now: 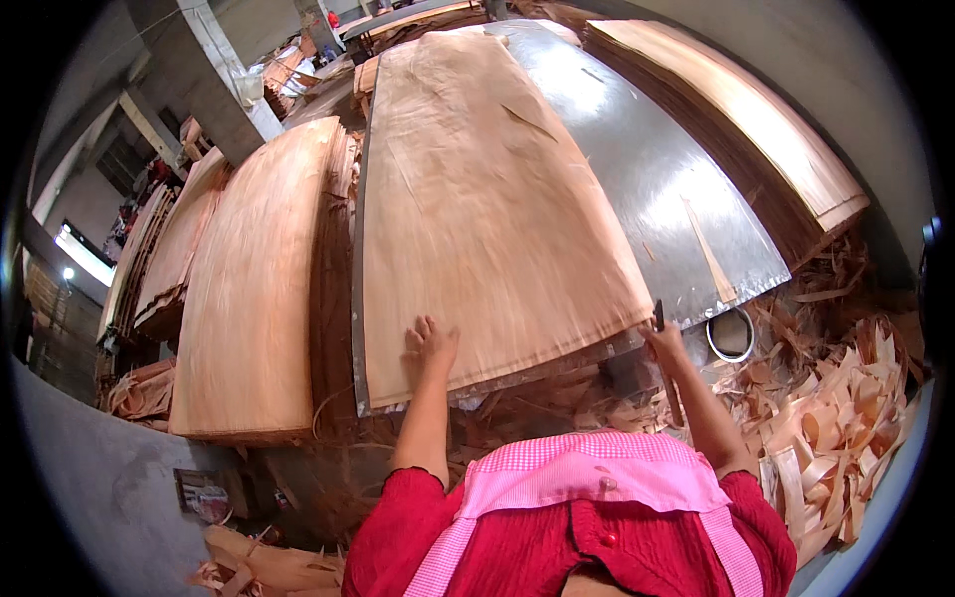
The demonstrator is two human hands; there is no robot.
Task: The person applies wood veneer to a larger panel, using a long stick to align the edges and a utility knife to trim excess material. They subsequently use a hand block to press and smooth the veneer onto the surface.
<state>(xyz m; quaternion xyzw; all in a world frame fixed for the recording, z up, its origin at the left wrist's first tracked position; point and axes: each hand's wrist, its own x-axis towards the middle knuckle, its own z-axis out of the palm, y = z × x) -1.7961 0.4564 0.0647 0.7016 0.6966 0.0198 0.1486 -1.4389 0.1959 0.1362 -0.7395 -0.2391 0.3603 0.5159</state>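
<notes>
A pale wood veneer sheet [482, 199] lies in the middle on a long metal-topped surface [647, 149]. My left hand [432, 338] rests on the sheet near its near edge, left of the middle, with fingers spread. My right hand [665, 340] is at the sheet's near right corner, closed on a slim dark tool [659, 313], probably a knife, held upright. A narrow brownish strip hangs below that hand, and what it is attached to is unclear. A thin veneer sliver [711, 249] lies on the bare metal to the right.
Veneer stacks stand at the left [244, 279] and right [741, 90]. Heaped scraps [836, 438] cover the lower right, with more under the front edge. A pale ring [746, 338] hangs below the metal edge. A concrete pillar [209, 80] rises at the back left.
</notes>
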